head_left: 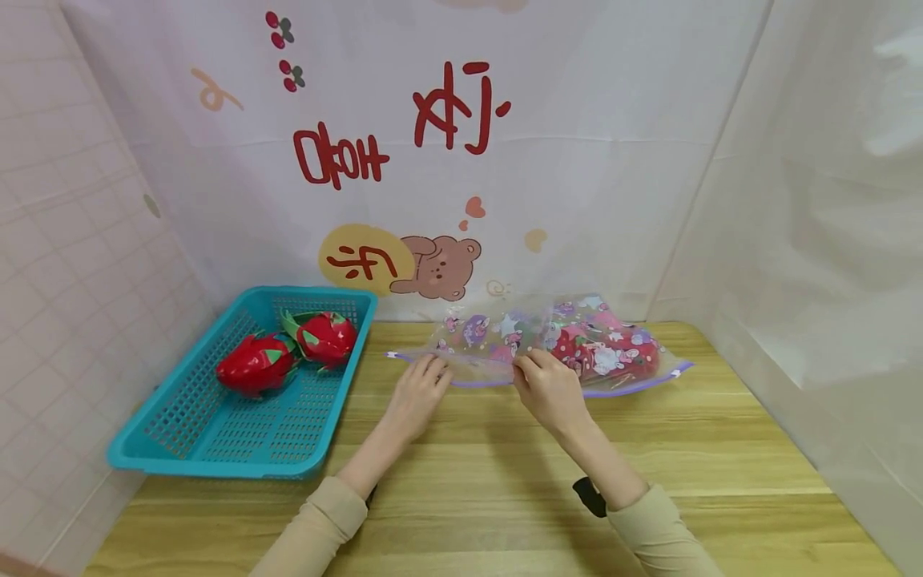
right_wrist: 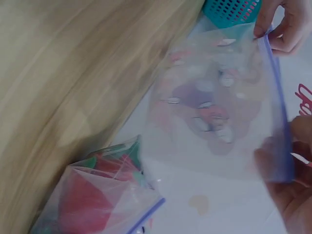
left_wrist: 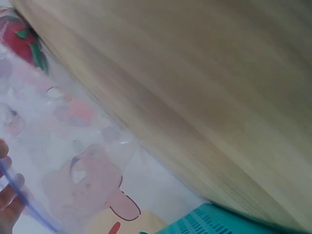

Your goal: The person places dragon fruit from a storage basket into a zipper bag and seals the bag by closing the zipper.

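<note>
At the desk (head_left: 476,497), a flat bag (head_left: 477,330) is held

A white sheet (head_left: 598,104) with red characters (head_left: 449,108) and a printed bear (head_left: 441,268) hangs behind the desk. On the left side stands a blue basket (head_left: 216,466). A filled bag (head_left: 609,357) with red contents (head_left: 645,362) lies at the far right part. Just beside it, to the left, is the flat bag, held over the far part of the desk. The left hand (head_left: 421,389) and the right hand (head_left: 551,391) both have their fingers pinching its purple zip edge (head_left: 483,384). In the basket rest two red dragon fruits (head_left: 255,367). At the edge's left end is a white slider (head_left: 392,354)
</note>
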The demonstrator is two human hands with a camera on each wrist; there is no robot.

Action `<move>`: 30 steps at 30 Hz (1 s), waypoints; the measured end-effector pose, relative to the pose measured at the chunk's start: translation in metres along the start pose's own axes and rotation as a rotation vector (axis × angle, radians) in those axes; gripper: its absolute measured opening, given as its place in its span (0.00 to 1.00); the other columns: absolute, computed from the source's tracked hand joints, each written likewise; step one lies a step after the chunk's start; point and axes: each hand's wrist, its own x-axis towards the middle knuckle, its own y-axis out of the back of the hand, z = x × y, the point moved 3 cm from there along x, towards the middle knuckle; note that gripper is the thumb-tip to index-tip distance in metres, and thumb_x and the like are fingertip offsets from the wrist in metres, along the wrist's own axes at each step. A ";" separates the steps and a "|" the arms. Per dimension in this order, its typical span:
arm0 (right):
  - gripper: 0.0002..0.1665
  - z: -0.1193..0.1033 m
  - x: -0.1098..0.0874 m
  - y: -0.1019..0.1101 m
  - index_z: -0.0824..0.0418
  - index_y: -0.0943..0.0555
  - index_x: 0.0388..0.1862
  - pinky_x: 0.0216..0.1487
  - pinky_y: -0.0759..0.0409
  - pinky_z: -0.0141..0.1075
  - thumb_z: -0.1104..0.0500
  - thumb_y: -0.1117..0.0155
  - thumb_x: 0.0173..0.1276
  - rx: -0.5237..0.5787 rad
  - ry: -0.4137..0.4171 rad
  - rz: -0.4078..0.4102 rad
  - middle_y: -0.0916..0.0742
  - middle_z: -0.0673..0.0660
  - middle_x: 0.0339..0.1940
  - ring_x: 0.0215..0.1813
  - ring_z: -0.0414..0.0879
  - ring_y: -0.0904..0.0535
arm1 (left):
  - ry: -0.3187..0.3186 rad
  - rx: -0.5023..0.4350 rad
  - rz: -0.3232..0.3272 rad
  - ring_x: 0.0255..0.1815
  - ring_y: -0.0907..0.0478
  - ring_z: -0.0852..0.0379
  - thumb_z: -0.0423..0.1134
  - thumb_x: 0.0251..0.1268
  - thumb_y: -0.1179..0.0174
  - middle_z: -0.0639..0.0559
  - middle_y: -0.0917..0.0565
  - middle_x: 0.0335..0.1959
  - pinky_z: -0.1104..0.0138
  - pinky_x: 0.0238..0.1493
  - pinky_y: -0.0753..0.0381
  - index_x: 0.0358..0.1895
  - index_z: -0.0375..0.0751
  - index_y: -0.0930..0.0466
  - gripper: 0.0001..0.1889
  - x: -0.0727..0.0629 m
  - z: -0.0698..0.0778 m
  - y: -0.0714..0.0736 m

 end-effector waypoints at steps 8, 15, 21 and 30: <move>0.08 -0.005 0.002 -0.014 0.59 0.16 0.25 0.11 0.36 0.27 0.66 0.25 0.46 -0.069 -0.004 -0.183 0.18 0.51 0.18 0.14 0.38 0.32 | -0.040 -0.058 -0.075 0.61 0.25 0.43 0.26 0.47 0.32 0.45 0.20 0.52 0.49 0.59 0.24 0.39 0.41 0.22 0.14 -0.003 0.009 0.008; 0.06 -0.004 0.012 -0.014 0.64 0.18 0.23 0.12 0.31 0.28 0.70 0.29 0.49 -0.096 0.072 -0.008 0.18 0.54 0.20 0.16 0.42 0.27 | -0.085 0.045 -0.252 0.57 0.21 0.45 0.30 0.54 0.35 0.46 0.17 0.51 0.53 0.59 0.22 0.42 0.40 0.26 0.13 -0.010 0.022 0.009; 0.06 -0.005 0.025 -0.007 0.66 0.20 0.23 0.12 0.29 0.27 0.73 0.31 0.49 -0.086 0.129 0.169 0.20 0.56 0.21 0.17 0.43 0.27 | -0.137 0.157 -0.370 0.47 0.16 0.53 0.36 0.59 0.38 0.54 0.13 0.41 0.54 0.53 0.19 0.44 0.47 0.27 0.11 -0.020 0.033 0.007; 0.06 -0.011 0.027 -0.006 0.66 0.20 0.24 0.14 0.26 0.30 0.73 0.32 0.51 -0.030 0.135 0.258 0.20 0.56 0.22 0.21 0.46 0.24 | -0.071 0.168 -0.355 0.41 0.17 0.54 0.39 0.61 0.43 0.55 0.13 0.36 0.50 0.51 0.22 0.47 0.53 0.25 0.11 -0.027 0.034 0.011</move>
